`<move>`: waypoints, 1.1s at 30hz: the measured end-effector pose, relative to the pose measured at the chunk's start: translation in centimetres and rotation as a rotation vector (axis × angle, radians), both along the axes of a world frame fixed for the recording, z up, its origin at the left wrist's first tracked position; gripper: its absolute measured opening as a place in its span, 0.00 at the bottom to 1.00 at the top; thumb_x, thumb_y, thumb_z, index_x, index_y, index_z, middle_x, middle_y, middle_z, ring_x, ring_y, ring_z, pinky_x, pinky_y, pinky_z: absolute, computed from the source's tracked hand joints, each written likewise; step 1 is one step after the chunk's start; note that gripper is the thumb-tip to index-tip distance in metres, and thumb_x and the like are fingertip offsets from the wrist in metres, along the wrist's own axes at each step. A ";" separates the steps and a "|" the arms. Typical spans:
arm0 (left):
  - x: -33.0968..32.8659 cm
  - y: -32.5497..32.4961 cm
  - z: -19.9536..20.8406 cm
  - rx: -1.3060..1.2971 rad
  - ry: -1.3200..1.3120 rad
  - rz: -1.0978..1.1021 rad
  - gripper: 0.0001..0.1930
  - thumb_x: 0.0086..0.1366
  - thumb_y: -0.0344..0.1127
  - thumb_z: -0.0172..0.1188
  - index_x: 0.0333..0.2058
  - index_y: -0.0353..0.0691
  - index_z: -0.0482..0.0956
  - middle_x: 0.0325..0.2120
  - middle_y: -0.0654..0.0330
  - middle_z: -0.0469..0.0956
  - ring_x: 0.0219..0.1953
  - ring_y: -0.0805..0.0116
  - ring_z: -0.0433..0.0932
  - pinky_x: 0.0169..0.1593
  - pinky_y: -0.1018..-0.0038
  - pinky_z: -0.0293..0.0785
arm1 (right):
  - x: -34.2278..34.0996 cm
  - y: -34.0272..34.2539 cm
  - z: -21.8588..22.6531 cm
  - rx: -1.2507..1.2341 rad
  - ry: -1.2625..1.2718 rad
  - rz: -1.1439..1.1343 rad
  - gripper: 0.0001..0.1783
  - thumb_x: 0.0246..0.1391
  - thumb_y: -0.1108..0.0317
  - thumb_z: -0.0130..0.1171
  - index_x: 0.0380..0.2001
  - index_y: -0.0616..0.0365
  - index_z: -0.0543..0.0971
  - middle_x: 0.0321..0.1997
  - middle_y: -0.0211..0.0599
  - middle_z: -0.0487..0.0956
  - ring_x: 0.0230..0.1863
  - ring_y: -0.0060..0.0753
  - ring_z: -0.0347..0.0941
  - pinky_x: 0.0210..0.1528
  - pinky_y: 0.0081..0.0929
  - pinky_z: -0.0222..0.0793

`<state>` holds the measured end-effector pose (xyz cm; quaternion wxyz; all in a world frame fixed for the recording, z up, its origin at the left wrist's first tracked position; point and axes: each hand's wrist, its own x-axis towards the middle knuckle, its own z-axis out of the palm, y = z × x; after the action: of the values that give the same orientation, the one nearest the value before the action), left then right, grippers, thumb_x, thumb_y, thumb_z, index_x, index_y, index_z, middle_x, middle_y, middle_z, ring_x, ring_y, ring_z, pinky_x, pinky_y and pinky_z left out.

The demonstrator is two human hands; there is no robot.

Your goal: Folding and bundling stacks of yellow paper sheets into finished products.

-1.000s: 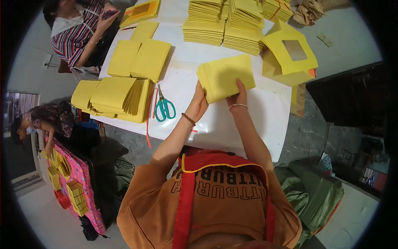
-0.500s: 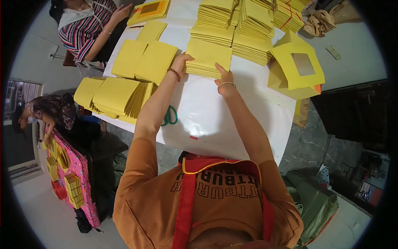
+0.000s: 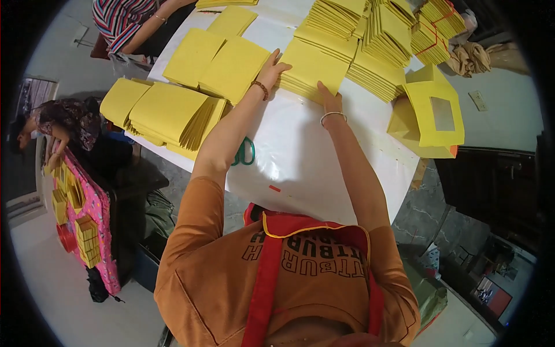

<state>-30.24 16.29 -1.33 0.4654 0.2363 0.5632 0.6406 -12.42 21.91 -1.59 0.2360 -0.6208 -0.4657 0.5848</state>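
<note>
A stack of folded yellow paper pieces (image 3: 315, 65) lies on the white-covered table (image 3: 289, 156), close against the taller piles behind it. At its left near corner is my left hand (image 3: 272, 72), fingers stretched out and thumb apart, beside the stack's edge. My right hand (image 3: 331, 101) is at the near right corner, with the thumb over the edge of the stack and the other fingers partly hidden. More yellow folded pieces (image 3: 237, 66) lie flat to the left of my left hand. Green-handled scissors (image 3: 245, 151) lie partly behind my left forearm.
Thick yellow stacks (image 3: 167, 115) line the table's left edge. Tall piles (image 3: 387, 32) stand at the back. A standing yellow paper bag with a window (image 3: 430, 113) is at the right edge. One person (image 3: 133, 29) sits far left; another (image 3: 66, 121) works at a pink-covered table (image 3: 104, 231).
The view has shifted, so the table's contents sit differently in the picture. My left hand's fingers have spread from their grip on the stack's side. My right hand stays at its near right corner.
</note>
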 end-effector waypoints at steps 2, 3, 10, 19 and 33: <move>0.1 0.2 -0.1 0.012 0.020 0.031 0.41 0.54 0.42 0.57 0.61 0.32 0.48 0.61 0.47 0.52 0.62 0.60 0.53 0.61 0.71 0.50 | -0.2 -0.4 0.5 -0.009 0.074 -0.012 0.50 0.34 0.46 0.67 0.55 0.67 0.60 0.56 0.47 0.65 0.57 0.42 0.60 0.58 0.36 0.55; 0.4 0.1 0.1 0.015 0.015 0.037 0.41 0.54 0.42 0.57 0.61 0.32 0.48 0.61 0.47 0.52 0.62 0.60 0.53 0.61 0.71 0.50 | -0.2 -0.6 0.9 -0.019 0.151 -0.039 0.48 0.37 0.47 0.66 0.56 0.65 0.60 0.57 0.44 0.64 0.58 0.41 0.58 0.59 0.36 0.51; 2.0 -0.5 -0.8 0.168 0.324 0.243 0.33 0.62 0.45 0.50 0.59 0.29 0.52 0.59 0.45 0.55 0.62 0.57 0.54 0.62 0.69 0.49 | 2.1 -1.2 5.8 -0.233 0.474 0.056 0.45 0.36 0.33 0.58 0.55 0.50 0.65 0.60 0.36 0.60 0.56 0.31 0.56 0.54 0.41 0.49; 15.2 -5.3 5.4 0.220 0.511 0.054 0.20 0.61 0.29 0.51 0.52 0.36 0.66 0.49 0.55 0.68 0.53 0.66 0.64 0.54 0.73 0.60 | 15.8 -3.7 3.9 -0.238 0.623 -0.214 0.25 0.47 0.58 0.58 0.49 0.45 0.67 0.42 0.25 0.71 0.42 0.27 0.66 0.38 0.32 0.62; 27.7 9.6 10.5 0.516 1.844 -0.156 0.35 0.45 0.27 0.58 0.55 0.54 0.63 0.55 0.59 0.61 0.57 0.58 0.58 0.56 0.56 0.51 | 33.0 -2.1 8.3 -0.192 0.857 -0.096 0.21 0.51 0.57 0.57 0.48 0.46 0.69 0.43 0.26 0.73 0.42 0.25 0.68 0.39 0.26 0.64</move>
<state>-2.56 25.91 9.21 -0.1859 0.7792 0.5321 0.2741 20.54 19.85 6.72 0.3761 -0.3623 -0.2400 0.8183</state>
